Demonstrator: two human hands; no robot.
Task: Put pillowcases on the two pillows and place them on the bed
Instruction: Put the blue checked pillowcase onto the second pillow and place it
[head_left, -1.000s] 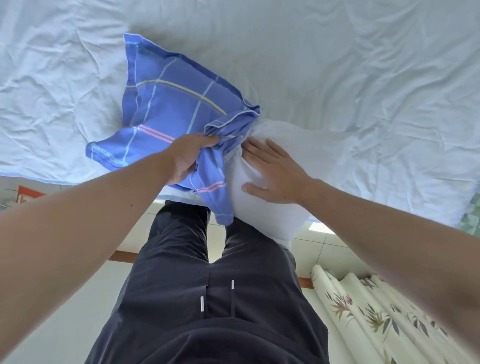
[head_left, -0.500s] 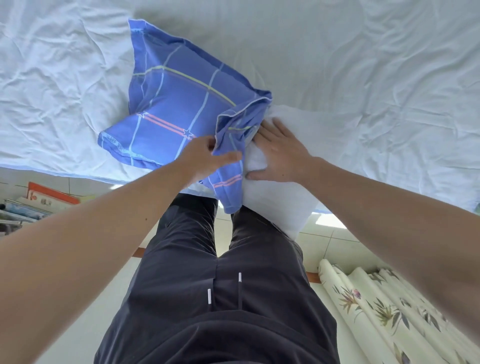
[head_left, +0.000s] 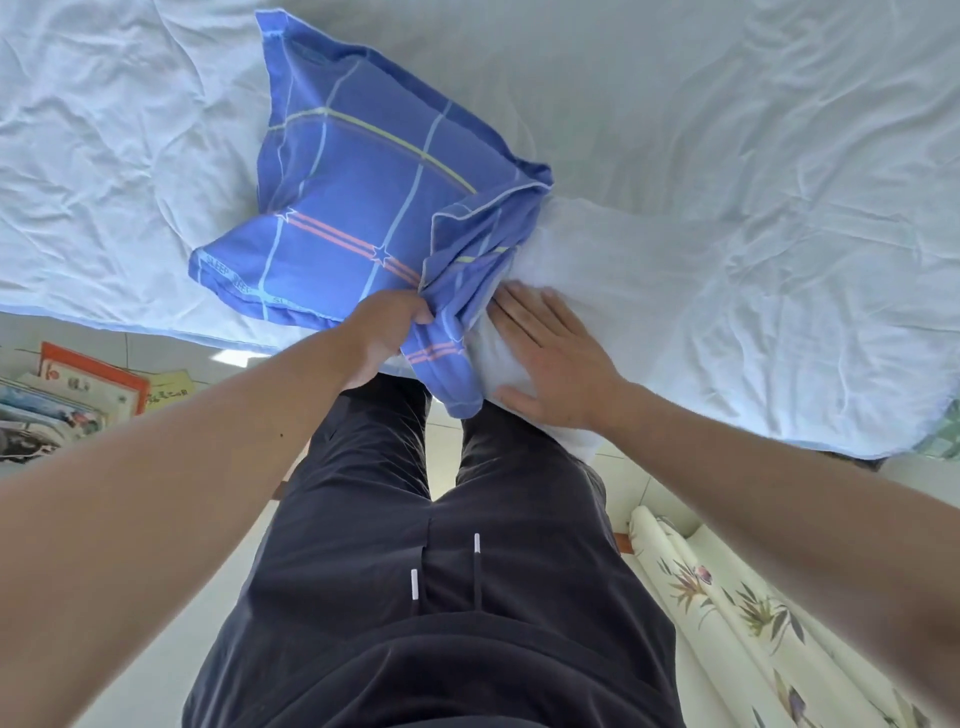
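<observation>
Two hands work at the near edge of the bed (head_left: 779, 130), and I watch them from above through the head camera. My left hand (head_left: 387, 332) has its fingers curled tight round a bunch of the blue checked pillowcase (head_left: 363, 208) at its open end, right where the cloth gathers into folds. A loose flap of that same cloth hangs down past the bed's edge, just beside the hand and in front of my dark trousers (head_left: 441, 571). The rest of the pillowcase lies puffed up on the white sheet, stretching away from my grip toward the far side of the bed, with one corner pointing to the far left.

My right hand (head_left: 550, 358) lies flat with straight fingers pressed on the white pillow (head_left: 623, 270), holding nothing. Its fingertips reach the mouth of the pillowcase, touching the bunched blue cloth. The pillow goes into that opening on its left; how far it runs inside the case I cannot tell. Its uncovered part spreads to the right along the near edge of the bed, and its lower corner sticks out over the edge under my right wrist.

Off the bed, a pile of books and papers (head_left: 78, 395) lies on the floor to the left, and a flowered curtain (head_left: 753, 623) hangs at the lower right.
</observation>
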